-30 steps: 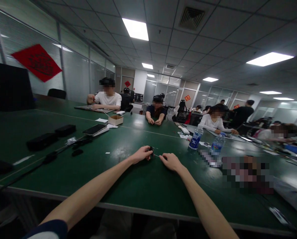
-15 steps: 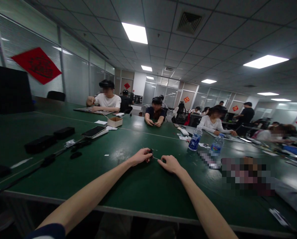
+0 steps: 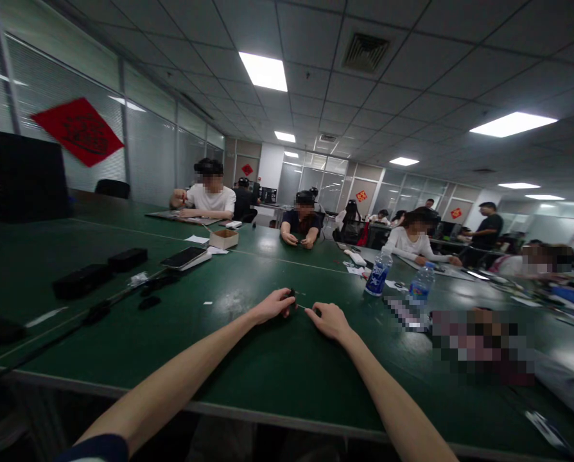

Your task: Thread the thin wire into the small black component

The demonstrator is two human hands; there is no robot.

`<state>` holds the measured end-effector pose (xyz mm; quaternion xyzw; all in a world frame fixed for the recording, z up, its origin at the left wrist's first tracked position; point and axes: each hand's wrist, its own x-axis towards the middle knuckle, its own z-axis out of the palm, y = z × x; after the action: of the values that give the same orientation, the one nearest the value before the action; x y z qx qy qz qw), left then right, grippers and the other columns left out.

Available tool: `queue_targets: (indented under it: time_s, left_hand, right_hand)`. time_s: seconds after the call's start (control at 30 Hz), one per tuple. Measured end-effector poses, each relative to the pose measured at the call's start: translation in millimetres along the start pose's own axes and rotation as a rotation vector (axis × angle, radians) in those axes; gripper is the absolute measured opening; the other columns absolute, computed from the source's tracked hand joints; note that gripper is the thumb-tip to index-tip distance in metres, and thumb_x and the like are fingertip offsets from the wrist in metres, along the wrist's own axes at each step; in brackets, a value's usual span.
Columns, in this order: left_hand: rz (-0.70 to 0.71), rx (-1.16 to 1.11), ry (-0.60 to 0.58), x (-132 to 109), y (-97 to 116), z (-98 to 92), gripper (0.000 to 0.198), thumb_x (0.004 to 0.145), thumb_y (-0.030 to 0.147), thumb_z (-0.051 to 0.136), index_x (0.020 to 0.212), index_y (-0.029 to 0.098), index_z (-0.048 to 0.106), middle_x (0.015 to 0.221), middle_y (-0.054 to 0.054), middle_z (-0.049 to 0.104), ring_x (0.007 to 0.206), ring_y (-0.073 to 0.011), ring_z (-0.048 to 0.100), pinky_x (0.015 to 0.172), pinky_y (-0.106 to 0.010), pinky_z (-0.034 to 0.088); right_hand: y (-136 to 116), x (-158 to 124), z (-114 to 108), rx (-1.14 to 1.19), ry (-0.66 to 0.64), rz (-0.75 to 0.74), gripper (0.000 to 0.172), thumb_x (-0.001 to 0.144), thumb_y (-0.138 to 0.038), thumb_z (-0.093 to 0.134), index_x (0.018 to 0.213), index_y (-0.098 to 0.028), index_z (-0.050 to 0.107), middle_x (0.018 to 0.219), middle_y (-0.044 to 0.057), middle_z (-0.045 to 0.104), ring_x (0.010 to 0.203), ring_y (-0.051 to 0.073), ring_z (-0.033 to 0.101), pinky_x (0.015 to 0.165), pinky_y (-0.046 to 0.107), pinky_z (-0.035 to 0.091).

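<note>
Over the green table [image 3: 248,359], my left hand [image 3: 275,305] is closed on a small black object [image 3: 293,294], mostly covered by the fingers. To its right, my right hand [image 3: 328,319] pinches a thin, light-coloured rod [image 3: 302,307] that points toward the black object. Whether the rod's tip touches it is too small to tell. Both forearms reach in from the near edge of the table.
Right of my hands stand two water bottles, one [image 3: 377,273] behind the other [image 3: 418,283]. On the left lie a phone [image 3: 185,258], a small cardboard box [image 3: 223,239] and black cases [image 3: 82,280]. Several people sit around the table, one person [image 3: 300,221] directly opposite.
The view has tilted up slightly, so everything sits a little lower. My hands keep nearly the same pose, with the rod still held toward the black object.
</note>
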<state>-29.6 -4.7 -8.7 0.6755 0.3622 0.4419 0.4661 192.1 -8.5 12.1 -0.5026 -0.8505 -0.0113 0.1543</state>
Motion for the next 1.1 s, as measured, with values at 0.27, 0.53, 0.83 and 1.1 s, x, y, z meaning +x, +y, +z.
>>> queue_targets:
  time_s: [0.27,0.53,0.83,1.1]
  left_hand:
    - [0.03,-0.085,0.005,-1,3,-2.0,0.033,0.083,0.044,0.051,0.096,0.014,0.051,0.086,-0.005,0.061,0.051,-0.0056,0.049,0.048,-0.02,0.04]
    - [0.006,-0.096,0.023,-2,2,-4.4,0.031,0.083,0.041,0.051,0.097,0.014,0.048,0.086,-0.005,0.06,0.048,-0.0041,0.047,0.047,-0.018,0.038]
    - [0.028,-0.048,-0.025,1,-5,-8.8,0.026,0.086,0.039,0.048,0.098,0.016,0.044,0.089,-0.005,0.06,0.047,-0.0034,0.046,0.045,-0.017,0.039]
    - [0.07,0.048,0.037,10,-8,-8.5,0.024,0.087,0.039,0.045,0.096,0.017,0.043,0.084,-0.002,0.058,0.04,-0.0024,0.043,0.037,-0.014,0.032]
  right_hand:
    - [-6,0,0,0.056,0.032,0.029,0.057,0.09,-0.063,0.026,0.09,-0.022,0.066,0.08,0.005,0.067,0.076,0.018,0.06,0.067,0.025,0.038]
    - [-13,0,3,0.01,0.075,0.016,0.056,0.091,-0.062,0.025,0.09,-0.023,0.064,0.079,0.005,0.067,0.074,0.018,0.062,0.066,0.025,0.038]
    - [-13,1,2,-0.229,0.094,-0.032,0.052,0.093,-0.059,0.022,0.094,-0.022,0.059,0.084,0.007,0.067,0.077,0.02,0.063,0.065,0.026,0.037]
    - [-26,0,2,-0.193,0.114,0.077,0.054,0.093,-0.058,0.02,0.092,-0.023,0.062,0.081,0.007,0.067,0.075,0.019,0.062,0.064,0.026,0.038]
